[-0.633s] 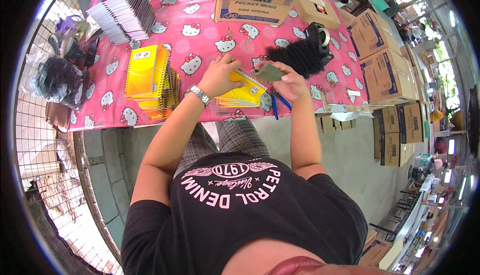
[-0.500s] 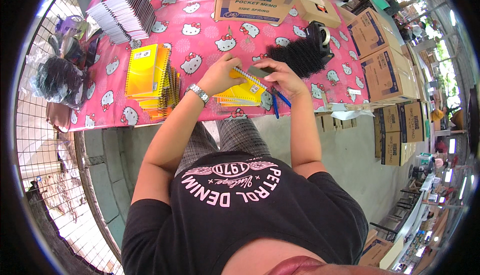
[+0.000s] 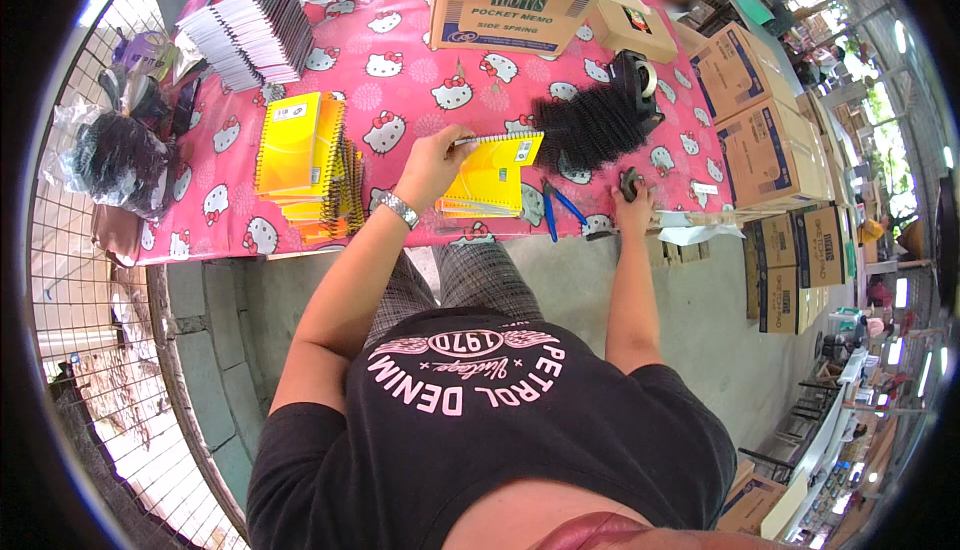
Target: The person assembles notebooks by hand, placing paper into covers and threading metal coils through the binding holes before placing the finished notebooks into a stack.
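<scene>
My left hand (image 3: 437, 168) pinches the spiral-bound edge of a yellow notebook (image 3: 495, 162), which lies on other yellow notebooks near the table's front edge. Off to the right, my right hand (image 3: 633, 212) closes around a small dark grey block (image 3: 630, 186) at the tabletop; its exact kind is not clear. Blue-handled pliers (image 3: 553, 210) lie between the notebook and my right hand. Just beyond, black plastic binding coils (image 3: 592, 127) are bunched together. To the left stands a pile of yellow spiral notebooks (image 3: 290, 155).
A pink patterned cloth (image 3: 385, 90) covers the table. At the back are an open cardboard box (image 3: 510, 20), a black tape dispenser (image 3: 632, 78) and stacked spiral notebooks (image 3: 245, 30). Bagged black coils (image 3: 120, 165) sit at the left edge; cartons (image 3: 755, 155) stand at the right.
My right hand has moved right and nearer, away from the notebook's binding, carrying the dark grey block. My left hand still holds the notebook, whose coil edge now lies more level.
</scene>
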### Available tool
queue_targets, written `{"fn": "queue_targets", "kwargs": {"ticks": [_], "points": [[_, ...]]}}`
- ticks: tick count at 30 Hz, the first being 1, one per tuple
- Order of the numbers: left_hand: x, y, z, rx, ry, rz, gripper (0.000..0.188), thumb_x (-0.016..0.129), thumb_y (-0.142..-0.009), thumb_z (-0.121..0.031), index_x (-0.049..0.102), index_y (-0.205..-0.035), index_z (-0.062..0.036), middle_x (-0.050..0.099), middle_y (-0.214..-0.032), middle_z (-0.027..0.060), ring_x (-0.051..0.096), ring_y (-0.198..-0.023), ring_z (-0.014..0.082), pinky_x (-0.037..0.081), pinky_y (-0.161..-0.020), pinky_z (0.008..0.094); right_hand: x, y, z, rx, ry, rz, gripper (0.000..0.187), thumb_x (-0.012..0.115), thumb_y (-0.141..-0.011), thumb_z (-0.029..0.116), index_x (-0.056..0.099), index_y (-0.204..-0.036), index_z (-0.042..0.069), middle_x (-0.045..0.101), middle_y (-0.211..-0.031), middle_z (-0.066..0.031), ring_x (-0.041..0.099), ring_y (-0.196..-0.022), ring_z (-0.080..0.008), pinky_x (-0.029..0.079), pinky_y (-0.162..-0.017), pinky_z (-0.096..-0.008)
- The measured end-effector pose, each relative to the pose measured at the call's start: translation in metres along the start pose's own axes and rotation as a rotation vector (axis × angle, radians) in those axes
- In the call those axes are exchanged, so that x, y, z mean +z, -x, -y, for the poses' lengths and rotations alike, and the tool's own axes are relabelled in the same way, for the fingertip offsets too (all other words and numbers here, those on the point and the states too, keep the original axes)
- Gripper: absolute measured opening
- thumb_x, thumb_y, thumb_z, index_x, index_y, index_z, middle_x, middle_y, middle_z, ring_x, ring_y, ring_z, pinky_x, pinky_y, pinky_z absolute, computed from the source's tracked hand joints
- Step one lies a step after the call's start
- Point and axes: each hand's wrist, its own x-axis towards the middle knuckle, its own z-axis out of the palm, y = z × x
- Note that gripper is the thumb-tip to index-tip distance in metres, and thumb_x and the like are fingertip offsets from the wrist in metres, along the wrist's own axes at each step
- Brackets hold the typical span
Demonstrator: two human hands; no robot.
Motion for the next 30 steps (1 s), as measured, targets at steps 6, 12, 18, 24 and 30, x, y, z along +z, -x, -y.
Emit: {"fn": "queue_targets", "kwargs": {"ticks": [6, 12, 18, 24, 30], "points": [[0.014, 0.016, 0.009, 0.036, 0.047, -0.124, 0.027, 0.064, -0.094, -0.02, 0.059, -0.114, -0.002, 0.064, -0.077, 0.0133, 0.063, -0.067, 0.0156, 0.051, -0.061, 0.0297, 0.009, 0.121, 0.071, -0.562, 0.018, 0.011, 0.068, 0.064, -0.085, 0.05, 0.051, -0.132, 0.004, 0.047, -0.137, -0.0198, 0.04, -0.127, -0.0453, 0.032, -0.106, -0.0575], [0.014, 0.015, 0.02, -0.041, 0.08, -0.098, 0.026, 0.064, -0.094, -0.019, 0.058, -0.113, -0.003, 0.065, -0.08, 0.014, 0.064, -0.07, 0.0162, 0.053, -0.063, 0.0298, -0.026, 0.128, 0.098, -0.414, -0.213, 0.231, 0.062, 0.073, -0.078, 0.028, 0.051, -0.132, 0.005, 0.052, -0.125, -0.0242, 0.048, -0.117, -0.0426, 0.04, -0.099, -0.0517], [0.015, 0.02, 0.01, 0.079, 0.016, -0.176, 0.021, 0.064, -0.093, -0.018, 0.06, -0.104, -0.0006, 0.066, -0.077, 0.0157, 0.066, -0.068, 0.0204, 0.053, -0.062, 0.031, -0.099, 0.148, 0.166, -0.568, -0.777, 0.26, 0.06, 0.075, -0.074, 0.015, 0.054, -0.13, 0.003, 0.05, -0.127, -0.018, 0.053, -0.116, -0.0323, 0.042, -0.099, -0.0416], [0.013, 0.02, 0.01, 0.005, 0.079, -0.134, 0.017, 0.065, -0.088, -0.009, 0.063, -0.104, -0.001, 0.068, -0.078, 0.0161, 0.068, -0.07, 0.0252, 0.054, -0.066, 0.0349, -0.105, 0.154, 0.212, -0.948, -0.551, 0.227, 0.061, 0.074, -0.075, 0.019, 0.054, -0.13, 0.002, 0.056, -0.127, -0.0159, 0.054, -0.116, -0.0347, 0.045, -0.097, -0.0431], [0.025, 0.024, 0.017, 0.063, 0.168, -0.212, 0.026, 0.065, -0.084, -0.001, 0.068, -0.109, -0.0038, 0.07, -0.083, 0.0133, 0.068, -0.072, 0.0177, 0.054, -0.067, 0.0303, -0.096, 0.147, 0.204, -0.594, -0.94, 0.718, 0.054, 0.067, -0.083, 0.016, 0.053, -0.132, 0.001, 0.062, -0.117, -0.0156, 0.06, -0.109, -0.0303, 0.049, -0.092, -0.0418]]}}
